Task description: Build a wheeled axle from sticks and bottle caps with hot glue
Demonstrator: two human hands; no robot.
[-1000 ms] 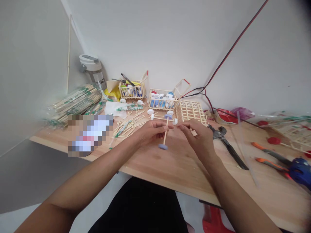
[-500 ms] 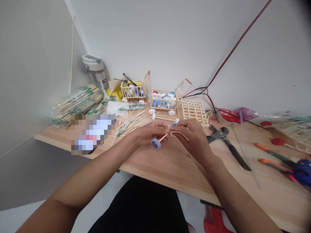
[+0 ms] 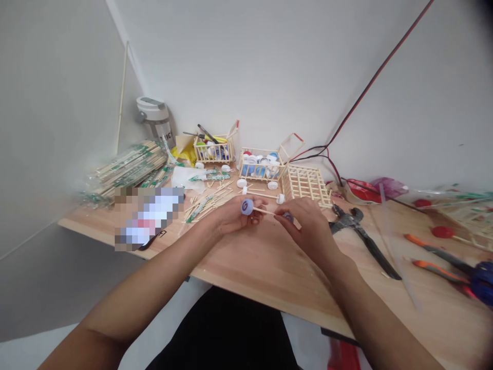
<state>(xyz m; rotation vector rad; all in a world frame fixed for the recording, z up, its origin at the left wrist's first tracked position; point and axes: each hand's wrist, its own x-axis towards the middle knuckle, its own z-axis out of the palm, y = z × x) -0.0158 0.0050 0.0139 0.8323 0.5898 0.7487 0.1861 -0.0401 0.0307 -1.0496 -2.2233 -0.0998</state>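
Observation:
A thin wooden stick (image 3: 265,211) with a purple bottle cap (image 3: 247,207) on its left end lies nearly level between my hands above the wooden table (image 3: 269,262). My left hand (image 3: 233,216) is closed around the cap end. My right hand (image 3: 306,221) pinches the other end, where a second purple cap (image 3: 288,217) shows between the fingers. Just behind my hands lies another stick axle with white caps (image 3: 264,194).
Two small stick-built carts (image 3: 215,149) (image 3: 262,164) filled with caps stand at the back, beside a stick lattice panel (image 3: 307,183). Wrapped chopsticks (image 3: 127,167) are heaped at left. Black pliers (image 3: 362,234), orange-handled tools (image 3: 435,249) and a blue object (image 3: 483,277) lie at right.
The stick has turned from upright to nearly level, the near purple cap swinging up to the left into my left hand. Both hands stayed close together.

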